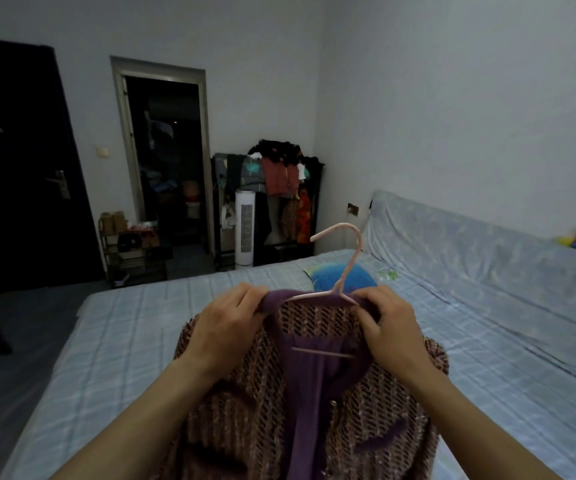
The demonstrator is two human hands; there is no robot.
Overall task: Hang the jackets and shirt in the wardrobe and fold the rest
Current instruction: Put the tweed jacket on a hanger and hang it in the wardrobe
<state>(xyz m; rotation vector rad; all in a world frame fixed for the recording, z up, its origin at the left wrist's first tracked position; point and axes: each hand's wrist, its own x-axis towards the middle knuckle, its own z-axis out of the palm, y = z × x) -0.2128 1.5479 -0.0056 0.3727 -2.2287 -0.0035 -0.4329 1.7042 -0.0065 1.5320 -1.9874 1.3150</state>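
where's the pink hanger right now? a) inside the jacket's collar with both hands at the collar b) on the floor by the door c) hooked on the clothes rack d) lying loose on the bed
a: the hanger sits in the neck of the jacket, its hook sticking up free, while the left hand and right hand grip the purple collar over its shoulders, above the bed.

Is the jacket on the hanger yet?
Yes. The pink hanger sits inside the jacket collar, hook poking out, while left hand and right hand grip the collar.
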